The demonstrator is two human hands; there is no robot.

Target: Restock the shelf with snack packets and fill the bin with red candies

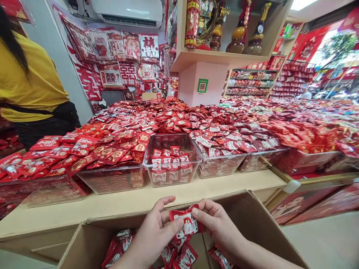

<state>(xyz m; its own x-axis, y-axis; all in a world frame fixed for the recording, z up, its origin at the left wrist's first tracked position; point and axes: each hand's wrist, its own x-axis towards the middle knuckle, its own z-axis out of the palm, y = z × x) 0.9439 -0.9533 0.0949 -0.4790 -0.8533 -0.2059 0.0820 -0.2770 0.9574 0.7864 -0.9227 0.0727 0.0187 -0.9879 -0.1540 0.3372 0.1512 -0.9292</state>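
A small red and white candy packet point(188, 224) is pinched between my two hands, above an open cardboard box point(235, 209). My left hand point(157, 229) grips its left side with the thumb on the front, while the index finger points away to the right. At the packet's upper right corner, my right hand point(214, 220) closes thumb and fingers on it. More red and white packets point(186, 256) lie loose inside the box, partly hidden by my hands and forearms. Beyond the box, a clear plastic bin point(172, 168) holds several similar packets standing in rows.
Clear bins point(112, 179) heaped with red packets line the pale wooden counter point(126, 201). A white pillar point(207, 82) carries a wooden shelf point(218, 58) with bottles. At the left stands a person in a yellow top point(30, 78). Red decorations point(129, 74) hang on the back wall.
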